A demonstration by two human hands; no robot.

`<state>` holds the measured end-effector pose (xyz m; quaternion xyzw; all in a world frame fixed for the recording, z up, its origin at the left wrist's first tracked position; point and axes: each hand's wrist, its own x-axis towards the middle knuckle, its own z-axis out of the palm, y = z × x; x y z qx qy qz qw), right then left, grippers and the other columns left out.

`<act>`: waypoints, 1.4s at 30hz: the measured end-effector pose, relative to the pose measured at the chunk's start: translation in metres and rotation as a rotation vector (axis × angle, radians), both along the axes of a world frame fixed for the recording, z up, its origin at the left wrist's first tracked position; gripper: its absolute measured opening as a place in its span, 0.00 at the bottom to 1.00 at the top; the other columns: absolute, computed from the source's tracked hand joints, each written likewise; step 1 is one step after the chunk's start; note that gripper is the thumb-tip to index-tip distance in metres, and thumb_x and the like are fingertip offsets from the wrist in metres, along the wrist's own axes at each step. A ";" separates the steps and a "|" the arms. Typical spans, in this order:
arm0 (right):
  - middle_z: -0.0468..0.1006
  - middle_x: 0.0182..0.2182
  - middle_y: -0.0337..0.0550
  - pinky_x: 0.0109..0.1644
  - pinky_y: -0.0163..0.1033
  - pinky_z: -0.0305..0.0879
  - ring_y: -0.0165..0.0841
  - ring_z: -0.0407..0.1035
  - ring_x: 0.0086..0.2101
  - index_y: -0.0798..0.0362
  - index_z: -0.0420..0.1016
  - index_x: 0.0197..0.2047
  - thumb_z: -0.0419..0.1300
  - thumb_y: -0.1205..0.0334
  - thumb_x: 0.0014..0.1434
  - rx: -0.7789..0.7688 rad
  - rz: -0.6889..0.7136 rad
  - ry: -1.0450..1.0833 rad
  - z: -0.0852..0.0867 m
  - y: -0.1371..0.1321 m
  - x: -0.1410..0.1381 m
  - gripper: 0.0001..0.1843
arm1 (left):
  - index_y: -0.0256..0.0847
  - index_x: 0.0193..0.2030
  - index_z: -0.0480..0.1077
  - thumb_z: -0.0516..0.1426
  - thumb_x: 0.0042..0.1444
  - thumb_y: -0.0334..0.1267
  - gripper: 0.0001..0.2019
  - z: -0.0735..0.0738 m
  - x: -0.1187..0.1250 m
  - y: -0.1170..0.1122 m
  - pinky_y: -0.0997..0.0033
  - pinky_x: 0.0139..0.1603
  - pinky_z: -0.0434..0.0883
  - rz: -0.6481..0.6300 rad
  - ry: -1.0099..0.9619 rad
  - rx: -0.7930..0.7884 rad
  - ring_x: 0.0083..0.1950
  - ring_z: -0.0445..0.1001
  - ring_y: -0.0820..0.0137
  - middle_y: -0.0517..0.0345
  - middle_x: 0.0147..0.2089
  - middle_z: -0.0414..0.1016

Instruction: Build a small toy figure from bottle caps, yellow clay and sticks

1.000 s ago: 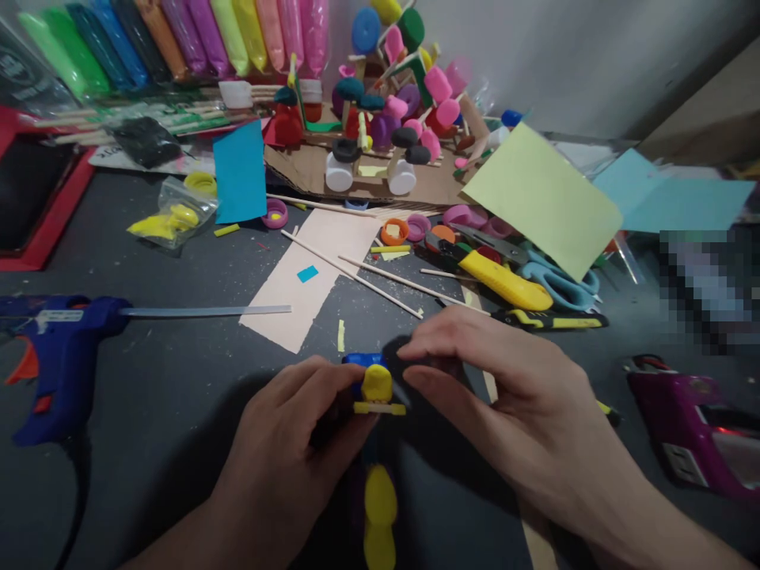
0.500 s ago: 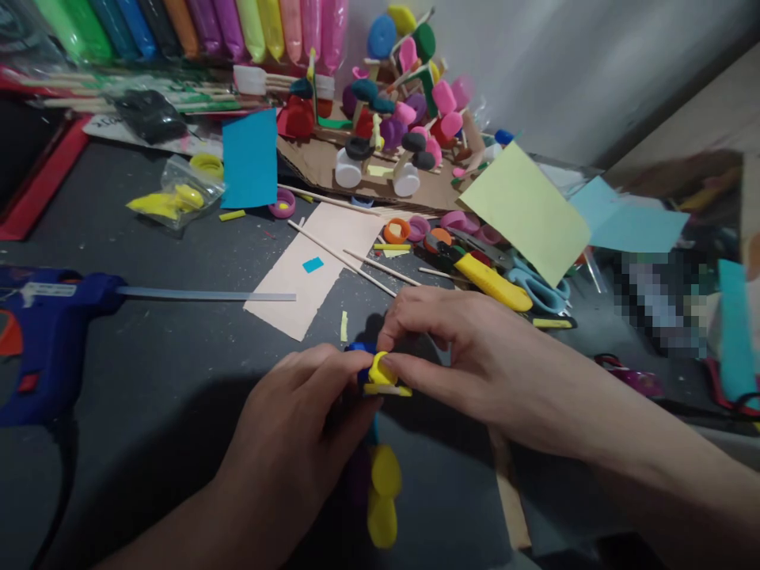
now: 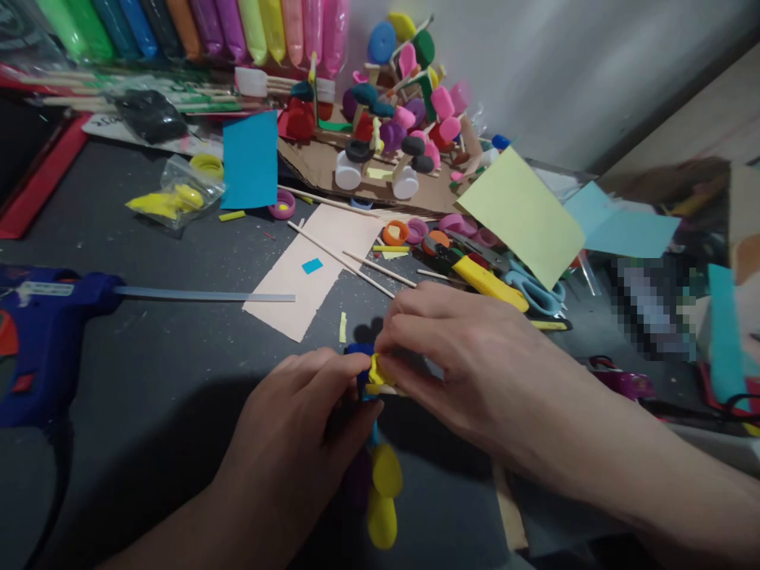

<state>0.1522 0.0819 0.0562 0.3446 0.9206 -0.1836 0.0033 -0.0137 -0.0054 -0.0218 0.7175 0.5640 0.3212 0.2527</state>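
My left hand (image 3: 297,427) is closed around a small craft model (image 3: 380,475) made of sticks with blue and yellow clay pieces, two yellow discs hanging at its lower end. My right hand (image 3: 469,356) comes over from the right and pinches the yellow clay piece (image 3: 375,372) at the model's top, its fingers hiding most of that piece. Both hands hover just above the dark grey table (image 3: 178,348).
A blue glue gun (image 3: 47,332) lies at the left. Beyond the hands: tan paper (image 3: 309,277), wooden sticks (image 3: 338,257), yellow utility knife (image 3: 490,283), scissors (image 3: 534,289), green paper (image 3: 522,214), a clay-and-stick construction on cardboard (image 3: 385,134), clay packs (image 3: 237,28).
My right hand has moved left onto the model and closed over the yellow top piece. The view has shifted slightly down and right. The left hand keeps its grip.
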 end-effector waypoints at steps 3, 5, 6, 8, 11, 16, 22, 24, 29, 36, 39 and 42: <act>0.76 0.34 0.43 0.36 0.39 0.59 0.35 0.69 0.34 0.53 0.77 0.38 0.56 0.63 0.67 0.037 -0.052 0.046 0.002 -0.005 0.009 0.09 | 0.47 0.47 0.67 0.57 0.62 0.36 0.08 0.000 0.000 -0.001 0.57 0.32 0.76 0.001 0.019 -0.001 0.33 0.78 0.61 0.58 0.34 0.79; 0.77 0.35 0.44 0.37 0.39 0.61 0.35 0.70 0.35 0.52 0.78 0.40 0.55 0.63 0.68 0.043 -0.110 0.098 0.001 -0.009 0.016 0.10 | 0.48 0.49 0.66 0.57 0.63 0.37 0.09 0.000 0.000 -0.003 0.56 0.35 0.77 -0.007 0.033 0.006 0.36 0.80 0.60 0.57 0.37 0.80; 0.77 0.34 0.43 0.37 0.39 0.61 0.34 0.70 0.34 0.52 0.78 0.39 0.55 0.63 0.69 0.033 -0.139 0.119 -0.001 -0.011 0.019 0.10 | 0.48 0.50 0.66 0.57 0.63 0.37 0.09 0.000 0.000 -0.004 0.56 0.36 0.77 -0.014 0.040 0.007 0.38 0.80 0.60 0.57 0.39 0.80; 0.76 0.32 0.42 0.36 0.38 0.62 0.32 0.69 0.32 0.53 0.77 0.38 0.55 0.65 0.69 -0.017 -0.185 0.147 -0.006 -0.016 0.025 0.10 | 0.48 0.53 0.64 0.56 0.64 0.39 0.12 0.000 0.000 -0.005 0.57 0.38 0.77 -0.024 0.070 0.016 0.40 0.81 0.61 0.57 0.41 0.80; 0.74 0.29 0.40 0.34 0.36 0.61 0.30 0.68 0.30 0.53 0.75 0.37 0.54 0.67 0.69 -0.092 -0.193 0.193 -0.017 -0.024 0.028 0.11 | 0.46 0.56 0.63 0.55 0.66 0.39 0.13 0.000 0.000 -0.006 0.57 0.41 0.77 -0.024 0.139 0.088 0.42 0.81 0.61 0.56 0.42 0.81; 0.75 0.32 0.43 0.36 0.36 0.63 0.31 0.68 0.33 0.54 0.74 0.40 0.53 0.69 0.69 -0.082 -0.160 0.314 -0.027 -0.030 0.028 0.09 | 0.44 0.55 0.63 0.54 0.67 0.38 0.11 0.001 0.000 -0.003 0.60 0.39 0.75 -0.045 0.213 0.129 0.38 0.81 0.63 0.57 0.40 0.81; 0.77 0.32 0.44 0.37 0.36 0.66 0.32 0.71 0.34 0.53 0.76 0.41 0.54 0.68 0.68 -0.096 -0.205 0.363 -0.029 -0.030 0.029 0.09 | 0.45 0.55 0.63 0.53 0.67 0.38 0.11 -0.001 0.002 -0.004 0.61 0.42 0.75 -0.037 0.166 0.116 0.41 0.81 0.63 0.57 0.41 0.81; 0.77 0.32 0.41 0.36 0.35 0.66 0.31 0.71 0.33 0.52 0.77 0.41 0.56 0.67 0.68 -0.138 -0.266 0.367 -0.028 -0.027 0.029 0.08 | 0.45 0.55 0.64 0.54 0.66 0.38 0.12 -0.002 0.002 -0.005 0.62 0.42 0.75 -0.040 0.138 0.087 0.41 0.81 0.63 0.57 0.42 0.81; 0.78 0.33 0.36 0.37 0.33 0.65 0.28 0.71 0.33 0.50 0.78 0.37 0.59 0.63 0.66 -0.315 -0.340 0.339 -0.021 -0.014 0.023 0.06 | 0.44 0.56 0.64 0.55 0.66 0.36 0.13 -0.001 0.002 -0.005 0.61 0.42 0.75 -0.041 0.127 0.091 0.42 0.81 0.63 0.57 0.42 0.81; 0.77 0.31 0.35 0.34 0.34 0.59 0.28 0.68 0.31 0.51 0.77 0.34 0.61 0.69 0.61 -0.334 -0.196 0.188 -0.012 0.005 0.012 0.05 | 0.48 0.54 0.63 0.54 0.65 0.36 0.12 0.000 0.000 -0.004 0.61 0.39 0.75 -0.061 0.120 0.052 0.41 0.81 0.63 0.58 0.42 0.82; 0.77 0.30 0.37 0.34 0.36 0.57 0.30 0.68 0.32 0.51 0.77 0.34 0.62 0.68 0.60 -0.271 -0.127 0.112 -0.007 0.009 0.008 0.04 | 0.47 0.56 0.63 0.54 0.66 0.36 0.12 -0.002 -0.001 -0.006 0.62 0.40 0.75 -0.057 0.100 0.067 0.41 0.81 0.63 0.57 0.42 0.82; 0.76 0.29 0.37 0.34 0.36 0.56 0.31 0.68 0.32 0.51 0.77 0.34 0.61 0.68 0.60 -0.220 -0.078 0.046 -0.004 0.011 0.006 0.05 | 0.46 0.56 0.63 0.54 0.66 0.37 0.13 -0.004 -0.001 -0.007 0.62 0.39 0.75 -0.061 0.099 0.070 0.41 0.81 0.63 0.57 0.41 0.81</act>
